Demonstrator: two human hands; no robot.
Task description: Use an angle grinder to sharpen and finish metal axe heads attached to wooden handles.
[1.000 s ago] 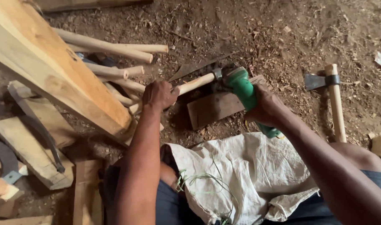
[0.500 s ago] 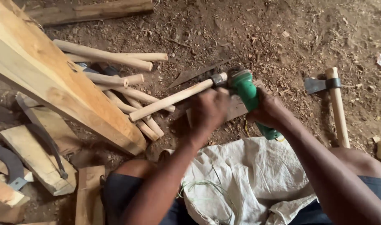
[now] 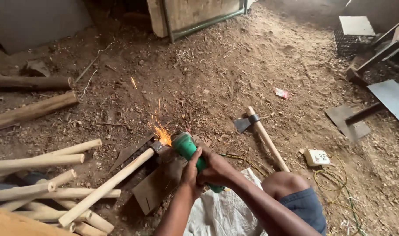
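**Grinder held in both hands, sparks thrown at axe head**

A green angle grinder (image 3: pixel 188 150) is gripped by both hands near frame centre. The left hand (image 3: pixel 190 175) is wrapped round the body, fingers closed tight on it; the right hand (image 3: pixel 214 168) is closed over the rear of the same tool from approx. 3 o'clock. The grinder's front end is pressed against the metal head of an axe (image 3: pixel 158 146), w/ orange sparks (image 3: pixel 162 133) thrown toward 12 o'clock. The axe's pale wooden handle (image 3: pixel 105 188) is laid out toward 7 o'clock, its head rested on a brown wooden block (image 3: pixel 158 185).

At approx. 9 o'clock of the hands, a pile of pale round sticks (image 3: pixel 42 175) is seen. A second axe (image 3: pixel 260 135) is laid on the dirt at approx. 2 o'clock, well apart from the grinder. A white socket box (image 3: pixel 316 157) w/ a cable is seen at 3 o'clock. A white sack (image 3: pixel 221 209) is spread under the arms at 6 o'clock, beside a bare knee (image 3: pixel 282 183).
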